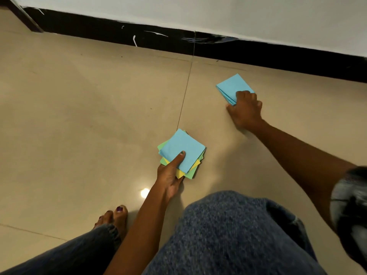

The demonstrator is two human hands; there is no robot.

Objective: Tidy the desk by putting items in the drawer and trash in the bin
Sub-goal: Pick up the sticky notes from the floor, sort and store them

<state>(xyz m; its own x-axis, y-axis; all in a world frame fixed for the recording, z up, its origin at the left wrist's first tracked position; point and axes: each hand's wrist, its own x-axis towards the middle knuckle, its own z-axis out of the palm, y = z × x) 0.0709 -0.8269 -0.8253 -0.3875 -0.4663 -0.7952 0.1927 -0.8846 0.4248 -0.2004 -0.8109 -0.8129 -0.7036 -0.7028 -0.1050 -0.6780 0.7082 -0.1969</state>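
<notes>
My left hand [170,175] holds a stack of square paper notes [183,149], blue on top with green and yellow sheets below, thumb pressed on the top sheet, just above the beige floor. Farther right, my right hand [246,110] reaches down onto a second small pile of blue paper notes [232,86] lying on the floor, fingers curled over its near corner and thumb beside its edge.
Beige floor tiles [89,106] with a grout line run toward a black skirting board [158,39] under a white wall. My denim-clad knee [228,231] and bare foot [117,215] fill the lower frame. No desk, drawer or bin is in view.
</notes>
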